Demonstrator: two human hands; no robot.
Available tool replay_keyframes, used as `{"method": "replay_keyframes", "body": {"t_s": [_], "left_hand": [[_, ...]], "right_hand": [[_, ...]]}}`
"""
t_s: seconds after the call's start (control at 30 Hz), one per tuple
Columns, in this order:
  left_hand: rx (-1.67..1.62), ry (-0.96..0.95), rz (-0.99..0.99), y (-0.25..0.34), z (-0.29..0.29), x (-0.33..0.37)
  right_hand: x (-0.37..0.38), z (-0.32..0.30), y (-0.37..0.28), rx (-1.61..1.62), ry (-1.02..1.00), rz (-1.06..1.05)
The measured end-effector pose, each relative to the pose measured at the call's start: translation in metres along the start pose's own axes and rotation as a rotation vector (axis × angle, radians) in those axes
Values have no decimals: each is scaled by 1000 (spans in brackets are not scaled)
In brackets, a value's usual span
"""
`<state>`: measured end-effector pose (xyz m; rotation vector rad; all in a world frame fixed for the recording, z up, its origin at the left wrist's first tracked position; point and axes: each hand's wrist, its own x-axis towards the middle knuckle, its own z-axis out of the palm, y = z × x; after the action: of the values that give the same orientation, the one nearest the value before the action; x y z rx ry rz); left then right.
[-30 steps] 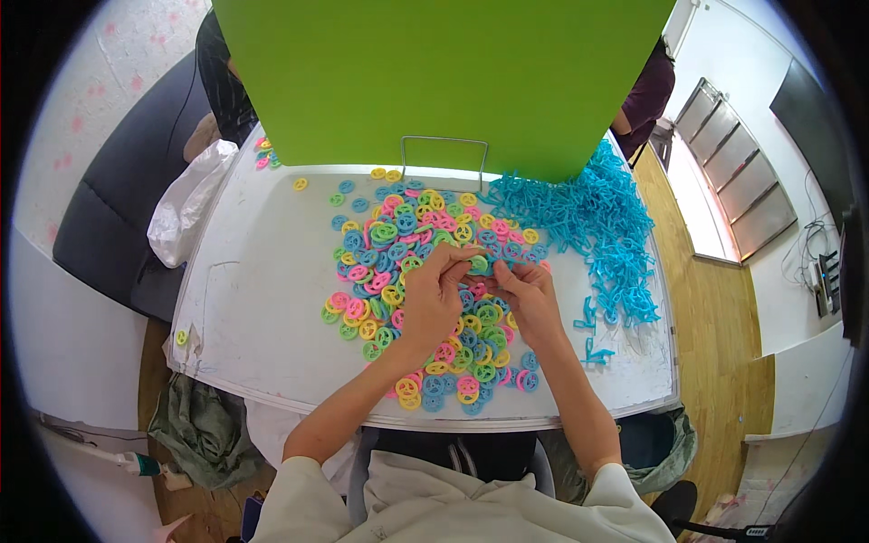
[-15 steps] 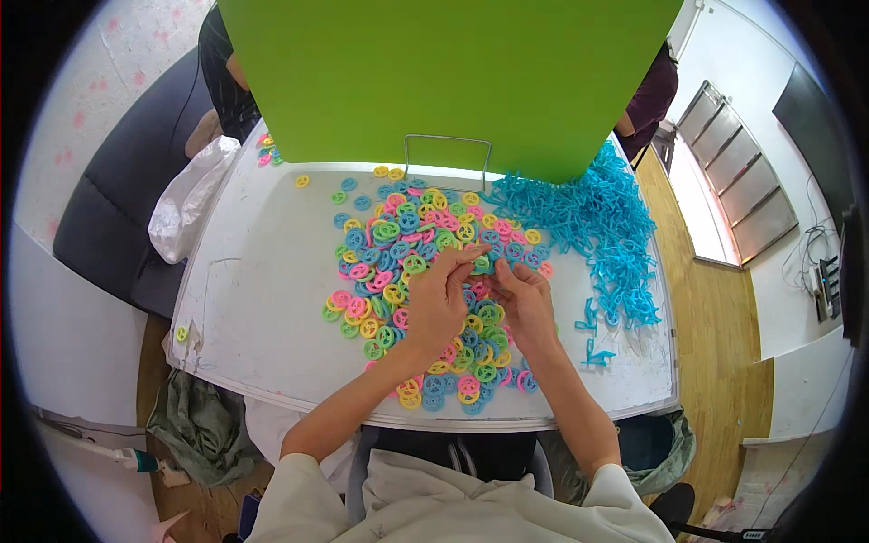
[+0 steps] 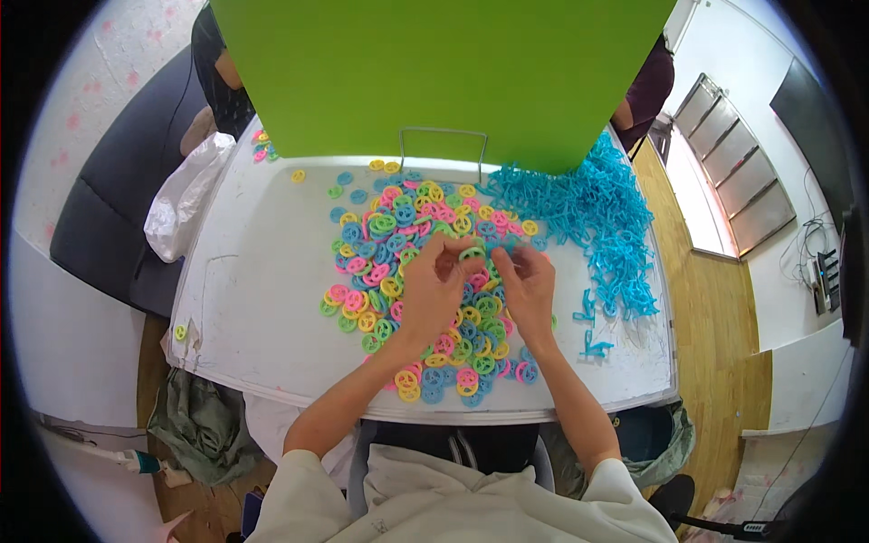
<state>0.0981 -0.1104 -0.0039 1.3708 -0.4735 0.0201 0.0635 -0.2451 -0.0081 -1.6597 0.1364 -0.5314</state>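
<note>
Over the middle of a pile of small plastic spoked wheels [image 3: 362, 267] in pink, yellow, green and blue, both of my hands are raised close together. Pinched in the fingers of my left hand [image 3: 431, 291] is a green wheel [image 3: 472, 254]. Fingertips of my right hand [image 3: 530, 288] close on a small translucent blue plastic piece [image 3: 503, 242], which reaches toward the green wheel. Whether the two parts touch is too small to tell. A large heap of blue plastic pieces [image 3: 602, 213] lies to the right of my hands.
A green panel [image 3: 434, 72] stands across the far side of the white table [image 3: 262, 290], with a wire stand [image 3: 444, 131] before it. A few blue pieces [image 3: 594, 344] lie apart near the right edge. A white plastic bag [image 3: 188, 199] hangs at the left. People sit beyond the panel's sides.
My hands have drawn slightly apart at the fingertips, showing the green wheel and the blue piece more plainly. The view has shifted a little.
</note>
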Motion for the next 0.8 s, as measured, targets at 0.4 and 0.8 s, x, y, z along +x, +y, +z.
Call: {"method": "replay_keyframes", "body": {"t_s": [0.4,0.8], "left_hand": [[607,-74,294,10,2,-4],[729,-338,180,-20,-6,-6]], "right_hand": [[4,-4,-11,236,63,108],[14,-30,-11,331,-204,164]]}}
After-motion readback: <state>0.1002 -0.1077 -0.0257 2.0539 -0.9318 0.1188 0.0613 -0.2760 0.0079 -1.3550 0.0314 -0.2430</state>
